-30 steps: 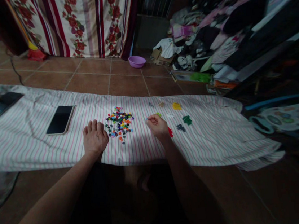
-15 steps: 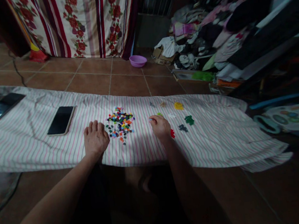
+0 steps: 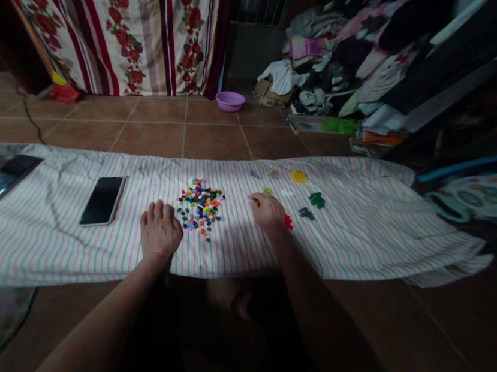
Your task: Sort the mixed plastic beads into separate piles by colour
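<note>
A loose pile of small mixed-colour pieces (image 3: 200, 203) lies on the striped cloth (image 3: 238, 247). Just left of it, my left hand (image 3: 159, 228) rests flat with its fingers apart, holding nothing. Right of the pile, my right hand (image 3: 267, 211) is closed in a pinch on a tiny light-blue piece (image 3: 251, 200). Around and beyond it lie single-colour groups: yellow (image 3: 298, 176), dark green (image 3: 317, 200), grey (image 3: 307, 214), white (image 3: 287, 192), beige (image 3: 272, 174), light green (image 3: 267, 190) and red (image 3: 288, 222), the last partly hidden by my right hand.
A black-screened phone (image 3: 102, 200) lies left of my left hand, and a second dark device (image 3: 5, 177) is at the far left. Beyond the cloth, a purple basin (image 3: 230, 101) stands on the tiled floor near a heap of clothes (image 3: 333, 61).
</note>
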A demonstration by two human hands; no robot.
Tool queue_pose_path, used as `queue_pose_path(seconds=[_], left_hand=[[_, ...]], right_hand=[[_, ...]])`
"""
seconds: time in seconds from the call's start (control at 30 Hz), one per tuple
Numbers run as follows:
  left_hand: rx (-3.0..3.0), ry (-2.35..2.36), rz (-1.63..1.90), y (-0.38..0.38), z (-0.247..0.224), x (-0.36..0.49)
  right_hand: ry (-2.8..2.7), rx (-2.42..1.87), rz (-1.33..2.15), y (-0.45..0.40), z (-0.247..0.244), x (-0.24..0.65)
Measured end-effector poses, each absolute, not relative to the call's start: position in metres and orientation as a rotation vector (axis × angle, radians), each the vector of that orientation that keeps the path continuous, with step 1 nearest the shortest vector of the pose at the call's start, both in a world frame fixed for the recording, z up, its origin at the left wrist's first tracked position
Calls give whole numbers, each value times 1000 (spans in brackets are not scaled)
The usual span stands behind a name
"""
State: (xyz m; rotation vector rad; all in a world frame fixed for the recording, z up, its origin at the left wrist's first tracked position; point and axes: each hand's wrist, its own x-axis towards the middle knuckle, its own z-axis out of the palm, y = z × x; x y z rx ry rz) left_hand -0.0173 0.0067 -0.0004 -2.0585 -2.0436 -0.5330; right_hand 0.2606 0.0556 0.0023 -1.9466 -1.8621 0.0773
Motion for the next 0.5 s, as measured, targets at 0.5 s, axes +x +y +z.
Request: queue_pose_path(seconds=[0.5], left_hand=[[-2064,-2056,-574,7,-3,-18]], right_hand=[[-1947,-1960,57,56,1,261]])
